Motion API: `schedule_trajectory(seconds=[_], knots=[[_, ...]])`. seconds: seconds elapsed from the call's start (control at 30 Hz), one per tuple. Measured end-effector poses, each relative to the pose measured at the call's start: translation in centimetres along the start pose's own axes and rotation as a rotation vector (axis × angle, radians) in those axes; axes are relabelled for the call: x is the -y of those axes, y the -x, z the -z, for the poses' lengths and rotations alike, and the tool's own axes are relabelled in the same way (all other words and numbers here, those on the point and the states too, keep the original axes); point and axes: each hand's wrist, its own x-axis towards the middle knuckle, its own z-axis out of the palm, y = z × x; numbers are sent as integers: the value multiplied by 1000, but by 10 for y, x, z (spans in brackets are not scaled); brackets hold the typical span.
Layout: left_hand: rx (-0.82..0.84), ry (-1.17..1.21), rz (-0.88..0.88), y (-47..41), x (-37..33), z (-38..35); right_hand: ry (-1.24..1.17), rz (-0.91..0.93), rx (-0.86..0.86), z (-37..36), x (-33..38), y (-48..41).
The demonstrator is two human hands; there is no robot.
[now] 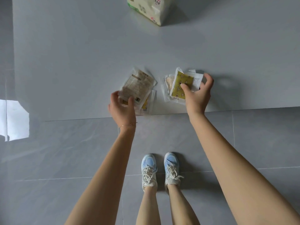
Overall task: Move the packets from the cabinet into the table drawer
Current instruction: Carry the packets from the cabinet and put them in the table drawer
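Two small stacks of packets lie near the front edge of a grey table [81, 62]. My left hand [121, 108] grips the left stack, whose top packet [138, 85] is beige with brown print; a yellow-printed one peeks out beneath it. My right hand [197, 93] holds the right stack, thumb pressed on a yellow packet [179, 85] with clear edges, fingers curled around the far side. More clear packets [168, 88] lie under it. No cabinet or drawer is in view.
A large cream pack of tissue paper [149, 10] stands at the table's far side. The table's front edge [243, 108] runs just below my hands. My feet in blue-and-white sneakers [160, 169] stand on grey floor tiles.
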Motion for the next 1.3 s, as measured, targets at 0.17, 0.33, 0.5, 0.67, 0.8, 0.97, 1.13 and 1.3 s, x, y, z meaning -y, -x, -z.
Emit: schedule_trajectory(seconds=[0.17, 0.33, 0.5, 0.67, 0.8, 0.97, 1.13, 1.3], knots=[[17, -303, -90, -4, 2, 12, 215, 191, 7, 21, -10, 12], [149, -524, -389, 15, -4, 33, 447, 433, 82, 67, -25, 57], [212, -684, -567, 65, 21, 47, 830, 329, 481, 86, -70, 89], [357, -824, -720, 90, 77, 44, 1094, 292, 732, 56, -100, 73], [469, -908, -679, 97, 109, 40, 1123, 349, 824, 13, -112, 46], [468, -926, -711, 90, 109, 37, 1225, 460, 838, -8, -115, 38], [430, -901, -719, 91, 94, 46, 1338, 471, 929, 8, -123, 64], [396, -928, -718, 90, 78, 57, 1365, 406, 1041, 44, -142, 112]])
